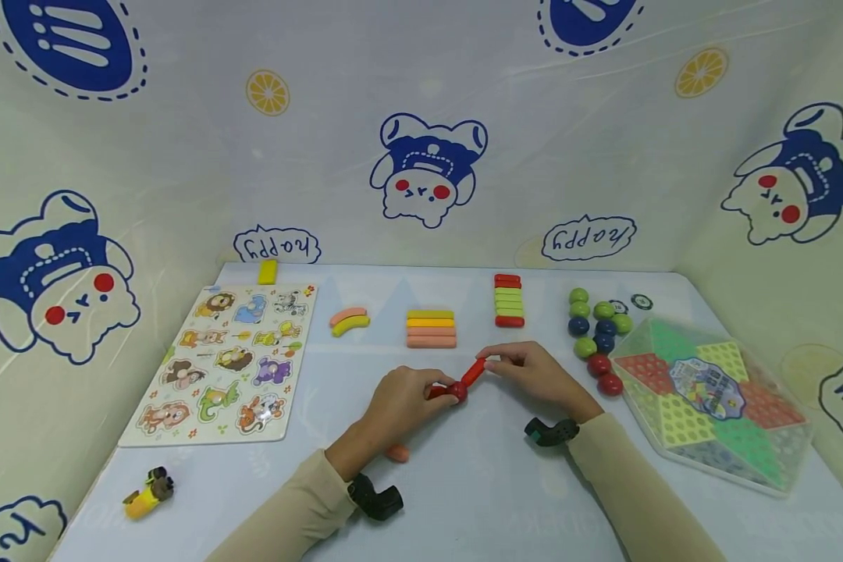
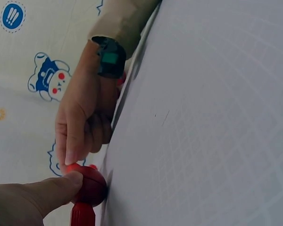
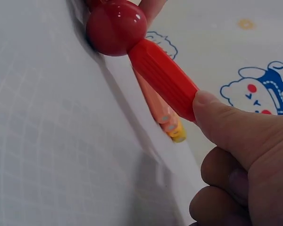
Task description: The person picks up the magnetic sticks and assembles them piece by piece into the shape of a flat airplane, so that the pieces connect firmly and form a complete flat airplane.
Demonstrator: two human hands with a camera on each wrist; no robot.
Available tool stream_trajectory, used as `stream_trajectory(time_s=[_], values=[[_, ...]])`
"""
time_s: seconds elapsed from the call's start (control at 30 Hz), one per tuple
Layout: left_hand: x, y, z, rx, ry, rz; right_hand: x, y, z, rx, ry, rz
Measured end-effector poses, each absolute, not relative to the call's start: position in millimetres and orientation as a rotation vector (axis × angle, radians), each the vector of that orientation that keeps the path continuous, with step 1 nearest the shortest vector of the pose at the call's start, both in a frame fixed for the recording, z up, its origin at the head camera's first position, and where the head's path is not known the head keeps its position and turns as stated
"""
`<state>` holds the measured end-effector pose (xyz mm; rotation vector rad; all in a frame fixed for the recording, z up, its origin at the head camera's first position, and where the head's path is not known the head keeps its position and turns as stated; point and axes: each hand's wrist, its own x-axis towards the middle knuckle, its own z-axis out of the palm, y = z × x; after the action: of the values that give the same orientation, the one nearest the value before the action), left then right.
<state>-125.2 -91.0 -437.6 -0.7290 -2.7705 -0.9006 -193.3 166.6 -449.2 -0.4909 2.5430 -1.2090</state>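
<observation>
In the head view my left hand (image 1: 409, 402) holds a glossy red ball (image 1: 458, 392), its thumb pressed to the ball's side in the left wrist view. A red rod (image 2: 82, 215) extends from that ball on the left-hand side, partly hidden by the fingers. My right hand (image 1: 530, 371) pinches the outer end of another red rod (image 3: 162, 77) between thumb and fingers. This ridged rod slants down, and its inner end meets the ball. Under the left wrist an orange-pink piece (image 1: 396, 453) lies on the table, partly covered.
Behind the hands lie yellow and pink rods (image 1: 432, 329), red and green rods (image 1: 509, 300), and curved pieces (image 1: 350, 321). Coloured balls (image 1: 605, 343) sit beside a clear-lidded box (image 1: 716, 406) at right. At left are an animal puzzle board (image 1: 228, 363) and a yellow toy vehicle (image 1: 147, 493).
</observation>
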Motion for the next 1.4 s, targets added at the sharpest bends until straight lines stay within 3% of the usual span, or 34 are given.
stream_trajectory(time_s=[0.37, 0.6, 1.4], values=[[-124, -93, -437, -0.735, -2.771, -0.843, -183, 135, -457, -0.351, 2.819, -1.159], [-124, -93, -439, -0.729, -2.766, -0.855, -174, 124, -456, -0.420, 2.807, -1.234], [-124, -89, -441, -0.777, -2.731, -0.881, -166, 126, -460, -0.471, 2.873, -1.265]])
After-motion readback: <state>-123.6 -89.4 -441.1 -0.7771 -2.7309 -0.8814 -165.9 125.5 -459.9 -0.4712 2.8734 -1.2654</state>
